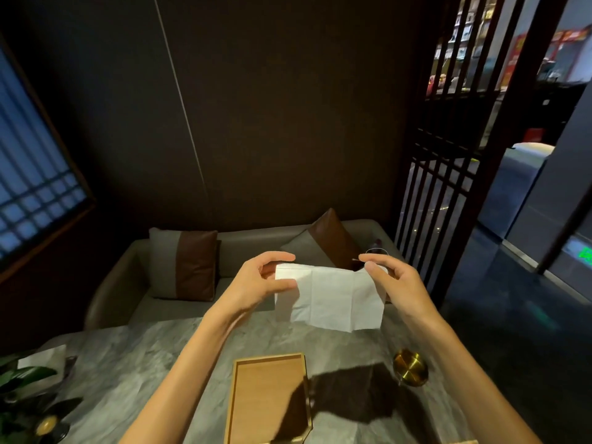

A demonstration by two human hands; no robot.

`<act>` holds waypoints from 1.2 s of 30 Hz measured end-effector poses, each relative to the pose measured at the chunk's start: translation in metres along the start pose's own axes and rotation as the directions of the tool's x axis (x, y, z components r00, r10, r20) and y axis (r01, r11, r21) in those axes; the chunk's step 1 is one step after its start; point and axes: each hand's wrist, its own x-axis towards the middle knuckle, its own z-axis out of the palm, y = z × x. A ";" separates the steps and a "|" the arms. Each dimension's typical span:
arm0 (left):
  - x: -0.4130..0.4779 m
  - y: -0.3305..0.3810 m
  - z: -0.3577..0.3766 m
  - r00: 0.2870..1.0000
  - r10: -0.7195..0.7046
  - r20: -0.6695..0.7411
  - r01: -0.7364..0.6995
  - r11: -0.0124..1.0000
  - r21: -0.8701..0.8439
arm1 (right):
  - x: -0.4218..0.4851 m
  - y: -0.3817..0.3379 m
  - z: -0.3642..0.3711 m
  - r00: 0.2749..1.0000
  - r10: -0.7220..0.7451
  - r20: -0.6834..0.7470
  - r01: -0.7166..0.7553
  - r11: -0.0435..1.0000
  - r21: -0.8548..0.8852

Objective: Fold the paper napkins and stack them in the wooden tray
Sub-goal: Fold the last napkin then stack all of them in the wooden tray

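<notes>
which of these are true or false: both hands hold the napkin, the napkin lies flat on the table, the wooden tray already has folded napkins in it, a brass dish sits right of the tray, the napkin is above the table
1. Both hands hold the napkin. True: the left hand and the right hand each pinch an upper corner of the white napkin with their fingers.
2. The napkin lies flat on the table. False: it hangs in the air between the hands.
3. The wooden tray already has folded napkins in it. False: the wooden tray shows only bare wood and a shadow.
4. A brass dish sits right of the tray. True: the brass dish rests on the grey table.
5. The napkin is above the table. True.
</notes>
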 end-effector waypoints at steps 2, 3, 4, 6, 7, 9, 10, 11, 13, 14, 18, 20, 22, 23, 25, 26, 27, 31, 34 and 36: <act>-0.001 0.002 -0.003 0.998 0.030 -0.060 -0.024 0.994 0.106 | 0.001 -0.004 -0.003 0.997 0.016 0.078 -0.015 1.000 -0.014; -0.001 0.004 -0.005 0.994 0.047 -0.099 -0.033 0.990 0.138 | 0.002 -0.006 -0.004 0.992 0.021 0.125 -0.020 1.000 -0.003; -0.001 0.004 -0.007 0.990 0.057 -0.129 -0.037 0.987 0.155 | 0.002 -0.009 -0.005 0.986 0.013 0.164 -0.014 1.000 0.005; -0.001 0.007 -0.010 0.984 0.066 -0.167 -0.034 0.982 0.185 | 0.004 -0.013 -0.004 0.982 -0.030 0.187 0.037 0.999 -0.034; 0.000 0.007 -0.012 0.981 0.075 -0.177 -0.039 0.979 0.201 | 0.005 -0.014 -0.003 0.983 -0.051 0.177 0.063 0.996 -0.065; 0.000 0.009 -0.014 0.977 0.096 -0.189 -0.055 0.976 0.212 | 0.008 -0.016 -0.002 0.989 -0.071 0.131 0.082 0.994 -0.073; 0.001 0.010 -0.015 0.974 0.108 -0.197 -0.064 0.975 0.215 | 0.010 -0.017 -0.002 0.992 -0.069 0.106 0.074 0.996 -0.047; 0.001 0.011 -0.015 0.971 0.119 -0.208 -0.072 0.973 0.218 | 0.011 -0.018 -0.002 0.995 -0.061 0.084 0.063 0.998 -0.013; 0.002 0.012 -0.017 0.966 0.129 -0.225 -0.076 0.970 0.229 | 0.013 -0.021 -0.002 0.997 -0.057 0.052 0.057 0.998 0.009; 0.002 0.013 -0.018 0.964 0.132 -0.231 -0.077 0.969 0.235 | 0.014 -0.022 -0.002 0.997 -0.067 0.039 0.067 0.998 -0.010; 0.002 0.017 -0.019 0.955 0.148 -0.259 -0.079 0.962 0.261 | 0.018 -0.027 0.000 0.992 -0.128 -0.008 0.127 0.988 -0.090; 0.003 0.015 -0.019 0.948 0.146 -0.282 -0.047 0.943 0.330 | 0.019 -0.028 0.002 0.983 -0.181 -0.031 0.171 0.964 -0.203; 0.004 0.011 -0.016 0.950 0.126 -0.284 0.048 0.843 0.535 | 0.020 -0.034 0.006 0.968 -0.250 0.000 0.233 0.902 -0.365; 0.003 0.010 -0.013 0.960 0.116 -0.253 0.081 0.754 0.652 | 0.022 -0.040 0.009 0.959 -0.276 0.059 0.274 0.863 -0.425; 0.001 0.006 -0.001 0.987 0.111 -0.114 0.011 0.671 0.741 | 0.027 -0.058 0.018 0.909 -0.316 0.271 0.414 0.744 -0.525; 0.000 0.006 0.008 0.991 0.131 -0.021 -0.078 0.700 0.710 | 0.029 -0.068 0.024 0.864 -0.317 0.391 0.496 0.669 -0.553; -0.002 0.006 0.017 0.985 0.154 0.074 -0.164 0.735 0.658 | 0.029 -0.079 0.030 0.817 -0.299 0.493 0.561 0.608 -0.562; -0.007 0.003 0.037 0.980 0.100 0.175 -0.157 0.924 0.349 | 0.030 -0.094 0.047 0.738 -0.284 0.612 0.659 0.497 -0.564; -0.006 0.000 0.031 0.991 0.100 0.084 -0.115 0.976 0.187 | 0.030 -0.078 0.045 0.836 -0.342 0.430 0.540 0.656 -0.527; -0.008 -0.003 0.024 0.997 0.067 0.036 -0.070 0.995 0.075 | 0.028 -0.063 0.039 0.930 -0.223 0.293 0.339 0.828 -0.447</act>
